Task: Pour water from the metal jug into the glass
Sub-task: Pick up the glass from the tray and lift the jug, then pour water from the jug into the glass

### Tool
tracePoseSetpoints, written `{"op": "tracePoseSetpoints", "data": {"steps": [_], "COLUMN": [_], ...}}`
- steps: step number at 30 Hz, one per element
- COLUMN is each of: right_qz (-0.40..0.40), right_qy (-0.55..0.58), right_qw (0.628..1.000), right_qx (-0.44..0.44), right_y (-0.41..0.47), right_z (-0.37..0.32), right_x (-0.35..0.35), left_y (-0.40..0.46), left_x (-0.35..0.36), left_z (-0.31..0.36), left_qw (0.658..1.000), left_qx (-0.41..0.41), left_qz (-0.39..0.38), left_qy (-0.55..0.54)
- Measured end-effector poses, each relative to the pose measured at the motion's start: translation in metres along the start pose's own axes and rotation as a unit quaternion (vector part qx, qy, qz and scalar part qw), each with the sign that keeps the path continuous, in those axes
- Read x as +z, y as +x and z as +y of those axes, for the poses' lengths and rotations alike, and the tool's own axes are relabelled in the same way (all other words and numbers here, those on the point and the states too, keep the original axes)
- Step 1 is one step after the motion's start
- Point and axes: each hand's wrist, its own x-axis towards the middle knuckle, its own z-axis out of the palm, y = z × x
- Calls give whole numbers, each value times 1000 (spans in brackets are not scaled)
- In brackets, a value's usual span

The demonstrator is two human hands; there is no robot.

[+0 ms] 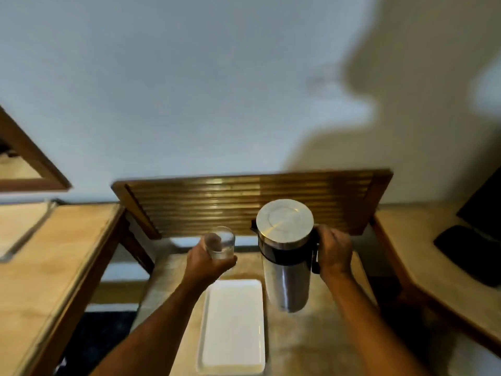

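Metal jug (286, 256), shiny, lidded, black-banded, gripped upright by right hand (334, 253); left hand (208, 263) grips glass (220, 243).

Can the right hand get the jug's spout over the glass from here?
Probably yes. The right hand holds the metal jug by its handle, upright, spout facing the glass held up by the left hand. Only open air separates them.

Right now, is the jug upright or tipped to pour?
Upright: the metal jug is held with its lid on top, level, beside the glass.
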Motion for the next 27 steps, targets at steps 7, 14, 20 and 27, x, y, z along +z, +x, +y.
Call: {"op": "tracePoseSetpoints", "data": {"steps": [7, 14, 20, 27], "right_qz": [-2, -5, -28, -88], "right_qy": [23, 52, -64, -247], "right_qw": [998, 996, 985, 935], "right_qx": [-66, -77, -158, -240], "right_y": [52, 64, 54, 41], "right_z": [-230, -380, -442, -492], "right_x": [-9, -13, -7, 13], "left_y": [18, 18, 11, 1], "left_x": [-109, -173, -214, -232], "left_z": [192, 313, 347, 335], "left_qw": [997, 989, 985, 987], "left_qx": [79, 145, 170, 154], "left_qz": [21, 29, 18, 8], "left_qy": [-15, -1, -10, -50]}}
